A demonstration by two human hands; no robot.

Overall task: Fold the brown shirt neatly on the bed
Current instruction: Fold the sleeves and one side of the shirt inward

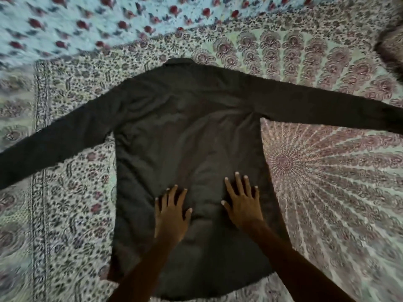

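The dark brown long-sleeved shirt (187, 131) lies flat and back-up on the bed, collar at the far end, hem toward me. Both sleeves are spread wide, one to the left edge of view and one to the right. My left hand (172, 212) rests palm-down on the lower back of the shirt, fingers apart. A little further up and to the right, my right hand (243, 203) presses flat on the same cloth, fingers also spread. Neither hand grips any fabric.
The bed is covered by a patterned mandala bedspread (327, 171). A pale blue sheet with red flowers (87, 25) lies along the far side. Something dark and furry (390, 46) shows at the upper right corner.
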